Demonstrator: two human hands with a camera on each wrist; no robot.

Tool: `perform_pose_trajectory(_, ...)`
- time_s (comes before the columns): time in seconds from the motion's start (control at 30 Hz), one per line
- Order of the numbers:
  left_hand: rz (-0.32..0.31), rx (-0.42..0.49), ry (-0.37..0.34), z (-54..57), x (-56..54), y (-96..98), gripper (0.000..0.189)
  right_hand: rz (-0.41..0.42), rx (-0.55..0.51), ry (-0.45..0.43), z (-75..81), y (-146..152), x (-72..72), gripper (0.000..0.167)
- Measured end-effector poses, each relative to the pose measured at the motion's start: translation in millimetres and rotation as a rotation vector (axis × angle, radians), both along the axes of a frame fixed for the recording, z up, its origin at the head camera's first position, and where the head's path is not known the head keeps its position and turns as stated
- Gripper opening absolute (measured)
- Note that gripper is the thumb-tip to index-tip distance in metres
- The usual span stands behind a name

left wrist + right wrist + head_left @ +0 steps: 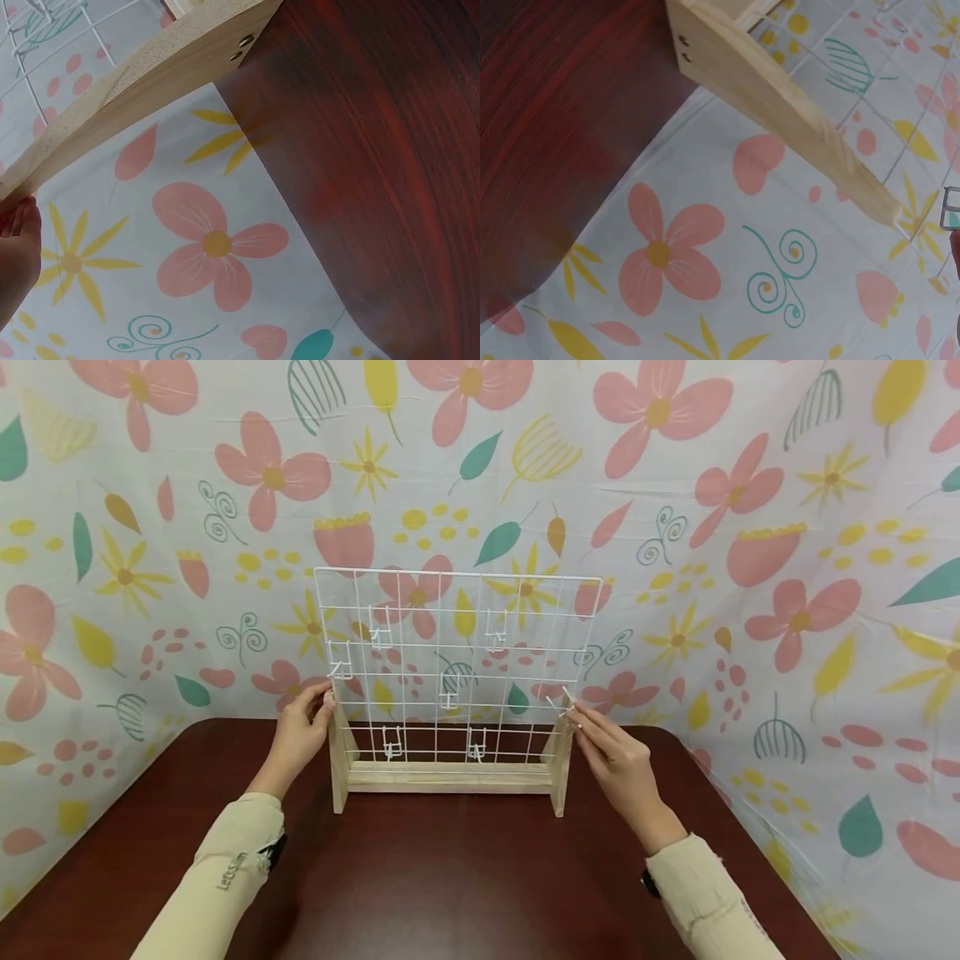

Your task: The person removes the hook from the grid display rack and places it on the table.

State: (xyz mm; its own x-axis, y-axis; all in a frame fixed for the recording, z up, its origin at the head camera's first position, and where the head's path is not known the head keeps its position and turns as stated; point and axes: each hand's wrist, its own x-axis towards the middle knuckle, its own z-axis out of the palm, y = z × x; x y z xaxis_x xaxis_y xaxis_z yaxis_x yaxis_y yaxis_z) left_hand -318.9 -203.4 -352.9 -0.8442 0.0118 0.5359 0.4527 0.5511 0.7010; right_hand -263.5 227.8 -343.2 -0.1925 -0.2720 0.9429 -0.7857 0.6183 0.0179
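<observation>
A white wire grid panel [457, 574] stands upright in a pale wooden stand [450, 783]. My left hand [296, 731] grips the upper end of the left wooden upright [339, 760], thumb in front; in the left wrist view its fingers [28, 221] lie against the wood's edge. Between the fingertips of my right hand [618, 764] is a small white wire hook [566, 705], right by the grid's edge above the right upright [561, 768]. That hook's square frame [943, 210] shows at the right wrist view's edge. Several similar hooks [476, 750] hang on the grid.
The stand rests on a dark red-brown table [420, 877] with rounded far corners. Behind and beside the table hangs a white sheet [510, 485] printed with pink flowers and yellow and green leaves. Two screws [684, 49] show at the foot of the right upright.
</observation>
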Motion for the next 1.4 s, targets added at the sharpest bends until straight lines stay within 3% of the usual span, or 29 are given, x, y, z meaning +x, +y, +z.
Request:
perform_pose_trajectory(0.3,-0.004,-0.001,-0.009,1.4,0.5,-0.7,0.039,0.006,0.11,-0.003,-6.7,-1.7,-1.3,0.023)
perform_pose_trajectory(0.93,0.005,-0.016,-0.023,2.6,2.9,-0.2,0.039,-0.06,0.346,0.047,-23.1,6.3,9.0,0.037)
perform_pose_trajectory(1.13,-0.004,-0.011,-0.019,1.3,1.2,-0.8,0.039,-0.039,0.411,0.086,-33.8,6.5,4.2,0.037)
perform_pose_trajectory(1.4,-0.001,-0.002,-0.022,0.3,1.2,-1.1,0.039,-0.046,0.498,0.069,-47.3,5.1,-2.8,0.042)
